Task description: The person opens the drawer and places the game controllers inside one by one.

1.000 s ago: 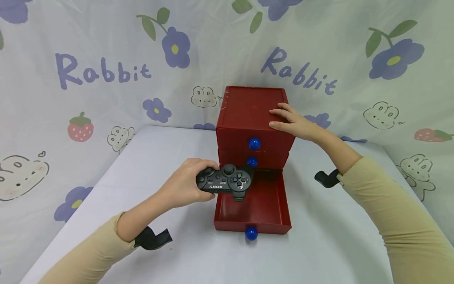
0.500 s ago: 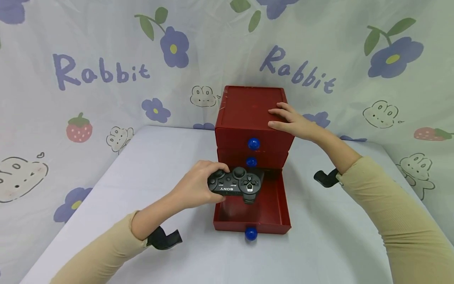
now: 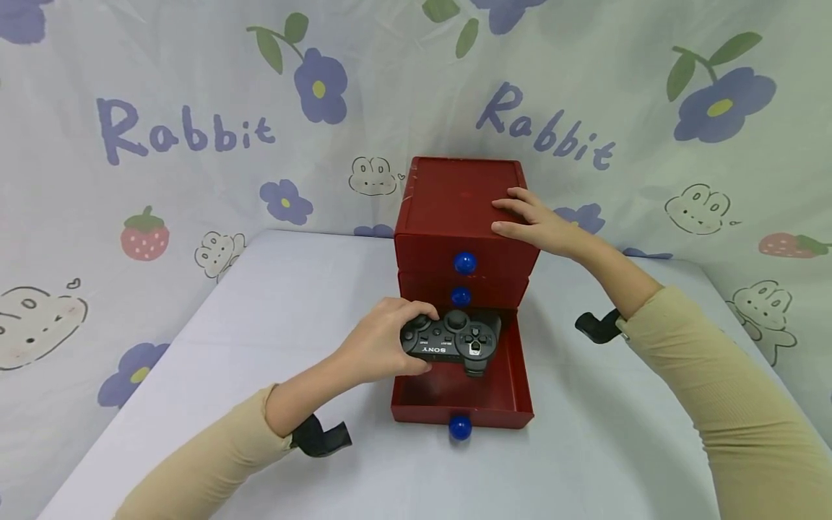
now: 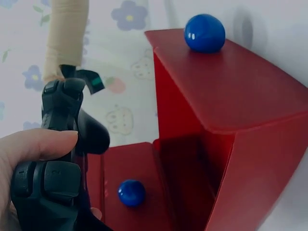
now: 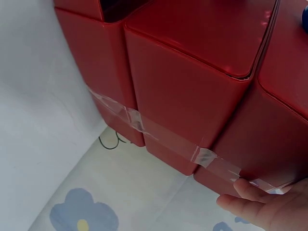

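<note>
My left hand [image 3: 385,341] grips one end of a black Sony game controller [image 3: 448,339], thumb on one side and fingers on the other. In the head view the controller overlaps the pulled-out bottom drawer [image 3: 464,417] of a red drawer cabinet [image 3: 455,198]. Seen from the left wrist, the controller [image 4: 53,192] is beside the drawer's front panel [image 4: 240,86]. My right hand [image 3: 542,227] rests with spread fingers on the cabinet's top near its right edge. The right wrist view shows those fingertips [image 5: 250,190] by the cabinet's side.
Two upper drawers with blue knobs [image 3: 464,263] are closed. Another blue knob [image 3: 460,428] sits on the bottom drawer's front. Clear tape [image 5: 168,139] runs along the cabinet's side. A white tabletop [image 3: 292,282] lies below, and a printed Rabbit curtain [image 3: 383,87] hangs behind.
My left hand has carried the controller to the right and slightly down, further across the bottom drawer. The right hand stays on the cabinet top.
</note>
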`<state>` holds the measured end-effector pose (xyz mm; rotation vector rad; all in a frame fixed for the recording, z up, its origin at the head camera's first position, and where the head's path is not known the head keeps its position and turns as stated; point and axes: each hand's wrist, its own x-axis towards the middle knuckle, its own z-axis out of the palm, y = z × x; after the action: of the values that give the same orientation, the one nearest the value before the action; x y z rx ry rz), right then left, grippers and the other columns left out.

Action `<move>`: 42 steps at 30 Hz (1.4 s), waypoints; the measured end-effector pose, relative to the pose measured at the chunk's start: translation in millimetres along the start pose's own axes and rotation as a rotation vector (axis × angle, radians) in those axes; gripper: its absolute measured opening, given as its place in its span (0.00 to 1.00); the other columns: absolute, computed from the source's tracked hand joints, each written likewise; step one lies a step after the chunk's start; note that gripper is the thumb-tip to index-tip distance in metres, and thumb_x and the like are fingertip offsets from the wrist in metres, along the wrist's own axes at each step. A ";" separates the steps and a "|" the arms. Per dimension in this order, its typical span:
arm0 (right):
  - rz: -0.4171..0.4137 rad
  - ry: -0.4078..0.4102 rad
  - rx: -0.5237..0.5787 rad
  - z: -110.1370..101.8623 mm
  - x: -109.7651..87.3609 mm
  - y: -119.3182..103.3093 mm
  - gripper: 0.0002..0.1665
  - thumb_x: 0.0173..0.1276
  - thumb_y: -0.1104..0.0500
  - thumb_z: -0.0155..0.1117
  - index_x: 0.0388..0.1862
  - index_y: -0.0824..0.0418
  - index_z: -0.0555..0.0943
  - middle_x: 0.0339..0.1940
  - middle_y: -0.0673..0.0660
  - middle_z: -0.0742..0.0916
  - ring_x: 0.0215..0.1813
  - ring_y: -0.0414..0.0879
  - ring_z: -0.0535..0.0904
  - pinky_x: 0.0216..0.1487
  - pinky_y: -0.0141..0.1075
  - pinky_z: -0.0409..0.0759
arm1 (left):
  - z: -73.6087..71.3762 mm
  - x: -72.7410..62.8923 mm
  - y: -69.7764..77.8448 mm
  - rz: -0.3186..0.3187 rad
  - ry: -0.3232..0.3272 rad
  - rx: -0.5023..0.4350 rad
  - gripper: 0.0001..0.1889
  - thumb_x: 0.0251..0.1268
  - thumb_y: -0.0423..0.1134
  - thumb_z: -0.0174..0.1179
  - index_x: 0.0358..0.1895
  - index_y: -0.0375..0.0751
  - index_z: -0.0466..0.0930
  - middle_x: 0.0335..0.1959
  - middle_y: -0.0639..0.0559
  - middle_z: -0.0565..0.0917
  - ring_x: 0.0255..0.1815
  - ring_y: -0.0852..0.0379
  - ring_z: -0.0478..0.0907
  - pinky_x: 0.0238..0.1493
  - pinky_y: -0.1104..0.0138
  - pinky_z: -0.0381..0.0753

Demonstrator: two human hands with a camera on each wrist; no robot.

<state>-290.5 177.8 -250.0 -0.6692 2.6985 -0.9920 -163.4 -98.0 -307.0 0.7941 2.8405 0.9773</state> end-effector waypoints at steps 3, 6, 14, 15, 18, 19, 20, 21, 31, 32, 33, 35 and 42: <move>-0.004 0.001 0.000 0.0 -0.4 0.1 0.37 0.66 0.47 0.50 0.70 0.61 0.57 0.74 0.59 0.46 0.73 0.59 0.38 0.65 0.62 0.47 | 5.0 1.9 -0.1 0.007 -0.006 0.010 0.28 0.36 0.40 0.73 0.48 0.51 0.76 0.45 0.50 0.77 0.50 0.52 0.67 0.38 0.65 0.76; -0.003 0.001 0.002 0.2 -0.1 0.5 0.37 0.66 0.47 0.50 0.70 0.61 0.57 0.74 0.59 0.46 0.73 0.59 0.39 0.65 0.62 0.48 | 9.4 3.3 0.2 0.010 -0.009 0.019 0.28 0.36 0.40 0.73 0.48 0.52 0.75 0.45 0.50 0.77 0.49 0.52 0.67 0.38 0.65 0.76; 0.006 -0.002 0.008 -0.2 0.8 -0.1 0.38 0.66 0.47 0.51 0.70 0.60 0.57 0.74 0.59 0.45 0.73 0.59 0.38 0.65 0.62 0.48 | 23.6 8.5 -1.8 0.018 -0.020 0.045 0.28 0.37 0.42 0.73 0.49 0.52 0.75 0.45 0.50 0.78 0.49 0.53 0.67 0.39 0.64 0.75; 0.008 -0.001 0.007 -0.2 0.8 -0.2 0.38 0.66 0.47 0.51 0.70 0.60 0.56 0.74 0.59 0.45 0.73 0.59 0.38 0.65 0.62 0.49 | 25.3 9.2 -2.0 0.018 -0.021 0.046 0.28 0.37 0.42 0.73 0.49 0.53 0.75 0.45 0.50 0.77 0.49 0.53 0.67 0.39 0.64 0.75; 0.014 -0.001 0.010 -0.1 0.8 -0.5 0.37 0.65 0.48 0.51 0.70 0.60 0.56 0.74 0.59 0.45 0.73 0.59 0.39 0.65 0.62 0.50 | 29.7 10.9 -2.0 0.020 -0.024 0.041 0.28 0.37 0.42 0.73 0.49 0.52 0.75 0.46 0.49 0.77 0.48 0.53 0.67 0.39 0.63 0.75; 0.016 0.000 0.010 -0.1 0.8 -0.6 0.37 0.65 0.48 0.51 0.70 0.60 0.56 0.74 0.59 0.45 0.73 0.59 0.39 0.65 0.62 0.50 | 31.1 11.4 -2.2 0.021 -0.027 0.040 0.28 0.38 0.42 0.73 0.49 0.52 0.75 0.46 0.48 0.77 0.48 0.53 0.67 0.39 0.63 0.75; 0.017 0.001 0.010 -0.1 0.8 -0.5 0.37 0.65 0.48 0.51 0.70 0.60 0.56 0.74 0.59 0.45 0.73 0.59 0.39 0.64 0.62 0.50 | 32.6 11.9 -2.5 0.022 -0.029 0.038 0.28 0.38 0.42 0.73 0.49 0.52 0.75 0.46 0.48 0.77 0.47 0.53 0.68 0.39 0.63 0.75; 0.017 0.002 0.010 -0.2 0.8 -0.5 0.37 0.65 0.48 0.51 0.70 0.60 0.56 0.74 0.59 0.45 0.73 0.59 0.39 0.64 0.62 0.50 | 33.8 12.4 -2.5 0.021 -0.032 0.037 0.28 0.38 0.42 0.73 0.49 0.52 0.75 0.47 0.47 0.77 0.47 0.53 0.68 0.39 0.63 0.74; 0.019 0.005 0.007 -0.1 1.3 0.1 0.37 0.65 0.48 0.51 0.70 0.60 0.57 0.74 0.59 0.45 0.73 0.59 0.38 0.65 0.62 0.49 | 47.2 17.6 -5.2 0.007 -0.047 0.062 0.28 0.39 0.43 0.72 0.50 0.53 0.74 0.48 0.46 0.77 0.50 0.50 0.67 0.40 0.58 0.76; 0.018 0.005 0.008 0.0 1.5 0.3 0.37 0.65 0.48 0.51 0.70 0.60 0.57 0.74 0.59 0.45 0.73 0.59 0.38 0.65 0.62 0.49 | 48.7 18.1 -5.8 0.004 -0.050 0.069 0.28 0.39 0.43 0.72 0.50 0.53 0.74 0.48 0.46 0.77 0.51 0.50 0.67 0.41 0.57 0.76; 0.018 0.004 0.009 0.1 1.6 0.4 0.37 0.65 0.48 0.51 0.70 0.60 0.57 0.74 0.59 0.45 0.73 0.59 0.38 0.65 0.62 0.49 | 50.2 18.7 -6.4 -0.001 -0.054 0.077 0.28 0.39 0.43 0.72 0.50 0.53 0.74 0.48 0.46 0.76 0.51 0.50 0.67 0.41 0.57 0.76; 0.018 0.004 0.012 0.2 1.7 0.5 0.37 0.65 0.48 0.51 0.70 0.60 0.57 0.74 0.59 0.45 0.73 0.59 0.38 0.65 0.62 0.49 | 52.8 19.9 -7.5 -0.010 -0.063 0.092 0.28 0.39 0.44 0.72 0.50 0.53 0.74 0.48 0.46 0.76 0.52 0.49 0.67 0.40 0.56 0.76; 0.015 0.001 0.020 -0.6 0.8 0.0 0.37 0.65 0.48 0.51 0.70 0.59 0.57 0.74 0.58 0.45 0.73 0.58 0.38 0.65 0.62 0.49 | 57.5 23.0 -8.2 -0.029 -0.079 0.117 0.29 0.40 0.46 0.72 0.51 0.52 0.74 0.49 0.44 0.77 0.52 0.48 0.68 0.40 0.56 0.77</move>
<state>-291.4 177.8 -249.5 -0.6440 2.6868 -1.0154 -176.1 -60.0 -354.9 0.7802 2.8538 0.7635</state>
